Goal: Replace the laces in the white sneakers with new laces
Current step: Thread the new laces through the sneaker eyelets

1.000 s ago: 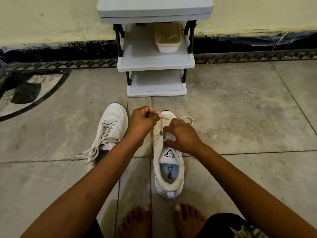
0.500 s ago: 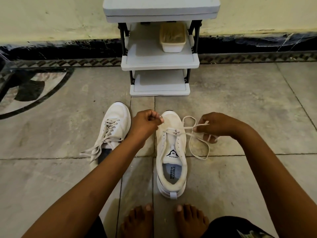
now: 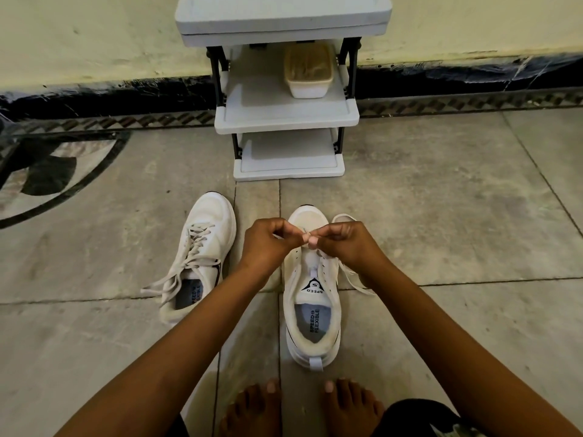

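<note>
Two white sneakers stand on the floor, toes pointing away from me. The right sneaker (image 3: 310,298) sits straight ahead, its upper eyelets without lace. Over its forefoot my left hand (image 3: 263,244) and my right hand (image 3: 347,244) meet, both pinching the white lace (image 3: 353,277) near the lowest eyelets. Loose lengths of that lace trail on the floor to the shoe's right and loop beside the toe. The left sneaker (image 3: 202,253) stands apart to the left, fully laced, its lace ends lying loose over the floor.
A grey plastic shoe rack (image 3: 285,118) stands against the wall just beyond the shoes, with a beige lidded tub (image 3: 308,70) on its middle shelf. My bare feet (image 3: 303,408) rest on the tiled floor behind the right sneaker's heel.
My right hand, which had pulled the lace out to the right, has come back over the toe area and now meets my left hand. The lace loop has slackened.
</note>
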{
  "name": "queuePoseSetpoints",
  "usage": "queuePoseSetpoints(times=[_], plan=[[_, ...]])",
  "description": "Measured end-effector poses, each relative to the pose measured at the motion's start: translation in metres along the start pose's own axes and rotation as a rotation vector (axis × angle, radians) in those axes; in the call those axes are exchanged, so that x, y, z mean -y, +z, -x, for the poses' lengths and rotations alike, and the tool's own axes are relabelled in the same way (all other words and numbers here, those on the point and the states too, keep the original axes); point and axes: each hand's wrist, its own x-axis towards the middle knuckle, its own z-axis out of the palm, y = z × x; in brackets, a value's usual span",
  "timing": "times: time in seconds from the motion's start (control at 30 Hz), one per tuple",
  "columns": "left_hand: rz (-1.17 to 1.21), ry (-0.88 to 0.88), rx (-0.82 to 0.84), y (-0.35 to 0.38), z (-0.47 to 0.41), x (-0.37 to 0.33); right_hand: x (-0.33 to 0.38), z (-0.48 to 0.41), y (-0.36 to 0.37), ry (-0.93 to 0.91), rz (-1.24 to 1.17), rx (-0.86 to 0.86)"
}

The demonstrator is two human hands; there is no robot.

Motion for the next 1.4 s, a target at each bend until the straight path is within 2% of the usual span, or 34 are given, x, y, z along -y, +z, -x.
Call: queuePoseSetpoints(times=[0.07, 0.17, 0.23, 0.3, 0.4, 0.5, 0.63, 0.83, 1.0, 1.07, 1.27, 1.4], plan=[[-0.059, -0.045, -0.002, -0.003, -0.001, 0.003, -0.003, -0.002, 0.000, 0.021, 0.051, -0.046], [-0.213, -0.181, 0.197, -0.005, -0.001, 0.004, -0.009, -0.005, 0.002, -0.010, 0.256, -0.112], [-0.382, -0.190, 0.302, -0.001, 0.003, 0.006, -0.015, -0.005, 0.007, -0.049, 0.440, -0.080], [-0.444, -0.143, 0.251, 0.004, 0.005, 0.008, -0.021, -0.005, 0.014, -0.070, 0.525, -0.058], [-0.367, -0.112, 0.149, 0.003, 0.003, 0.012, -0.027, -0.006, 0.021, -0.078, 0.519, -0.125], [-0.125, -0.258, 0.175, -0.003, 0.001, 0.018, -0.029, -0.008, 0.023, -0.072, 0.547, -0.184], [0.139, -0.424, 0.231, -0.011, 0.000, 0.023, -0.026, -0.010, 0.028, -0.125, 0.689, -0.158], [0.168, -0.380, 0.246, -0.010, 0.000, 0.030, -0.018, -0.015, 0.031, -0.270, 1.052, -0.043], [0.054, -0.237, 0.231, -0.008, 0.000, 0.033, -0.007, -0.022, 0.034, -0.521, 1.449, 0.122], [0.022, -0.193, 0.246, -0.009, 0.000, 0.035, -0.010, -0.025, 0.031, -0.514, 1.419, 0.110], [0.105, -0.219, 0.297, -0.012, 0.001, 0.038, -0.029, -0.017, 0.034, -0.269, 0.891, -0.148], [0.105, -0.131, 0.194, -0.008, -0.002, 0.045, -0.037, -0.011, 0.041, -0.150, 0.656, -0.281]])
